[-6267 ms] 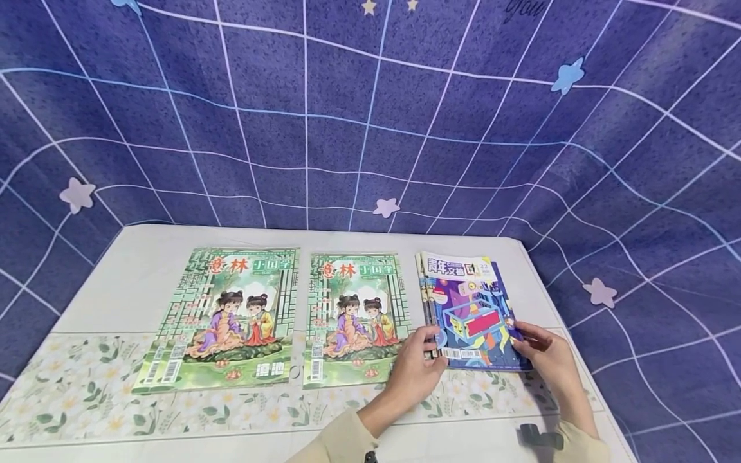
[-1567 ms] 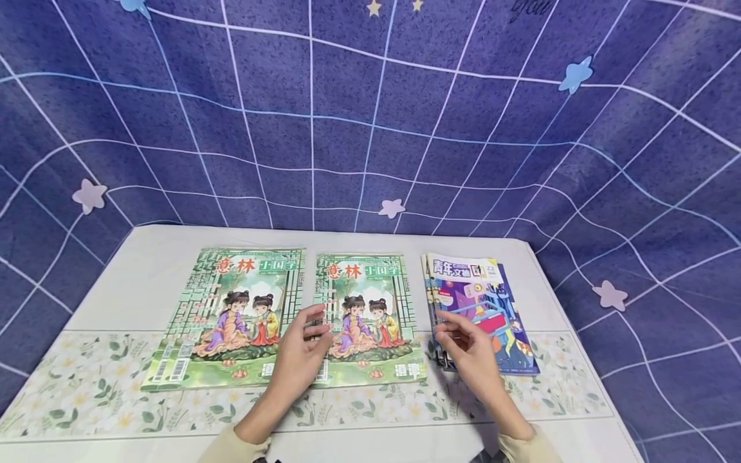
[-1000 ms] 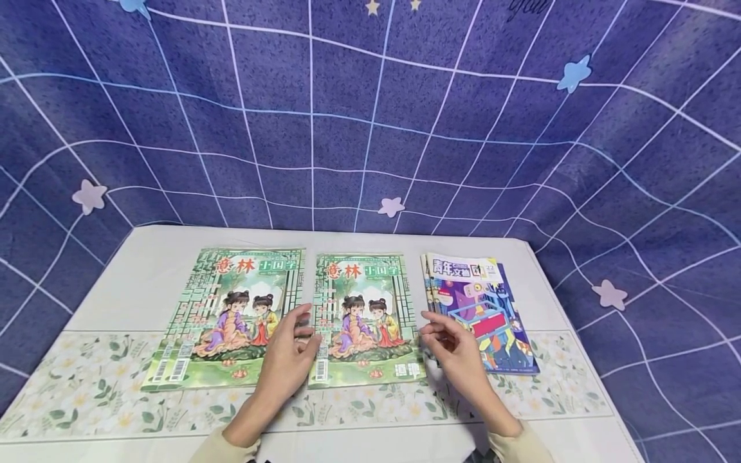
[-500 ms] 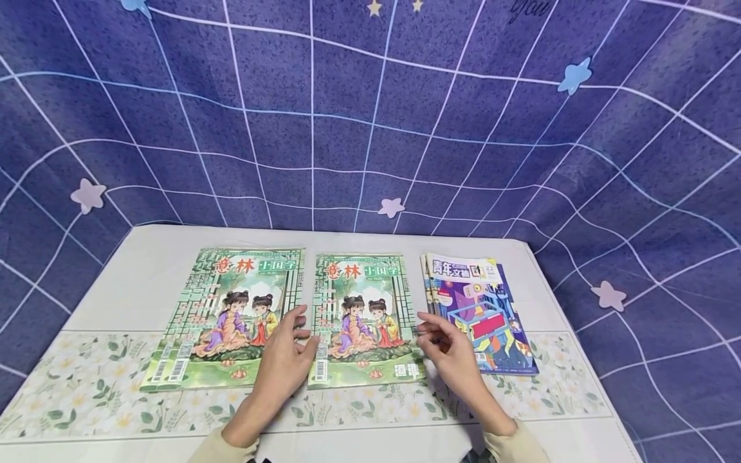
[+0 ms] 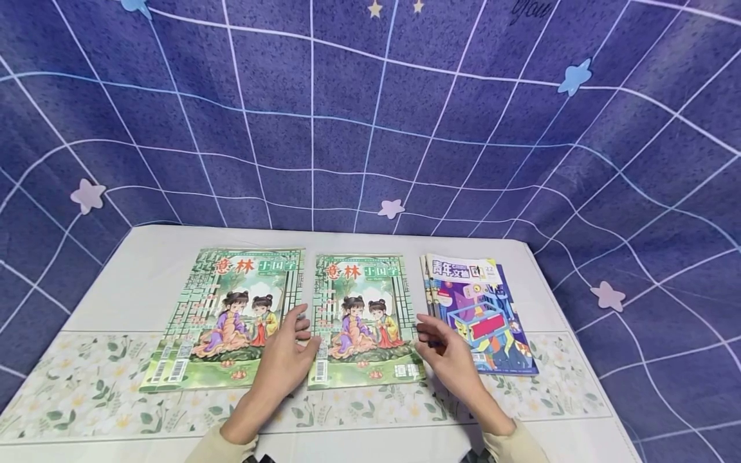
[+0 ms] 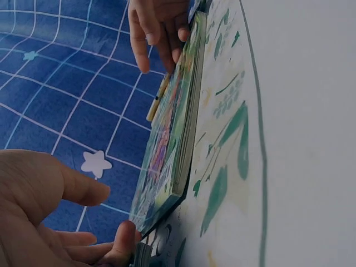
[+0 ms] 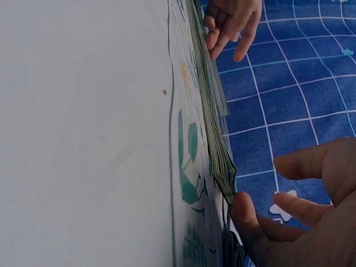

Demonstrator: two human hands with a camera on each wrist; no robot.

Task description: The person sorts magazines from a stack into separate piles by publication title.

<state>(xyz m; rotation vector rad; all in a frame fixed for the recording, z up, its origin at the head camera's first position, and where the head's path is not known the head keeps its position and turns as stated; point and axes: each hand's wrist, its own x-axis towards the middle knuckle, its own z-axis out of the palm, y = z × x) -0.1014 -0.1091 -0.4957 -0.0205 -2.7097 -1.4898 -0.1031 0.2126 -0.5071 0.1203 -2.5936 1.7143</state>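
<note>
In the head view, a green magazine (image 5: pixel 365 321) with two cartoon children on its cover lies flat on the table between my hands. Its thick page edge in the wrist views suggests a stack. My left hand (image 5: pixel 282 360) is at its left edge, over the right side of another green magazine pile (image 5: pixel 231 315). At the right edge is my right hand (image 5: pixel 451 357), beside the purple-blue magazine pile (image 5: pixel 486 315) and partly covering its corner. Fingers of both hands are loosely bent, with nothing gripped. A fingertip (image 7: pixel 243 207) appears to touch the page corner in the right wrist view.
The three piles stand in a row on a white table (image 5: pixel 365 241) with a floral strip (image 5: pixel 104 399). Behind and at the sides hangs a dark blue cloth (image 5: pixel 347 148) with a grid and stars. The left pile's magazines are slightly fanned.
Earlier both hands held the purple-blue pile's sides. They have since moved left to the middle green magazine's sides. Over the last half second they have barely shifted.
</note>
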